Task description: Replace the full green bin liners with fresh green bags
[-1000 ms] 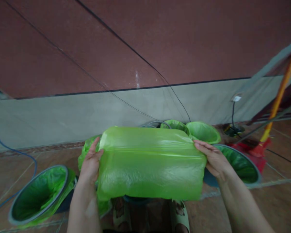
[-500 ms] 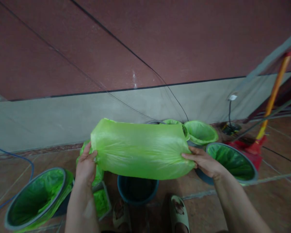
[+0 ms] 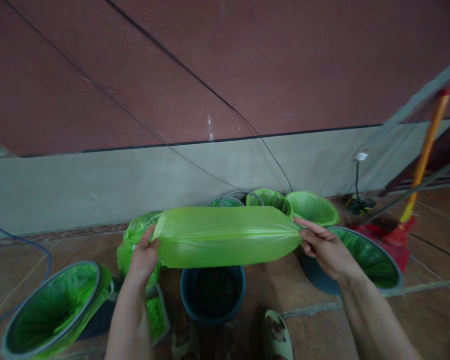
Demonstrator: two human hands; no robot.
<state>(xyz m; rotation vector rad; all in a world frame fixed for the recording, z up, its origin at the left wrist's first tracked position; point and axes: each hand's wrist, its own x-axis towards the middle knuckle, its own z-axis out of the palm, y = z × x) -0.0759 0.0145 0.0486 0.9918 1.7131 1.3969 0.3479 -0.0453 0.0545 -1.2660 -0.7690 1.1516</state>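
Observation:
A green plastic bag, puffed out and stretched sideways, hangs in the air between my two hands. My left hand pinches its left end, thumb in front. At the other end my right hand grips the gathered plastic between thumb and fingers. Straight below the bag stands a blue bin with a dark inside, its back part hidden by the bag. My feet in light slippers are on the floor close to it.
Green-lined bins stand at the left, at the right and along the wall. A bunched green bag and a small square bin lie left of centre. A red dustpan with a yellow handle and a blue hose are farther out.
The bag has become narrower from top to bottom, its upper edge lower, uncovering more of the bins behind. My left hand has shifted slightly right, and my right hand has gathered its end tighter.

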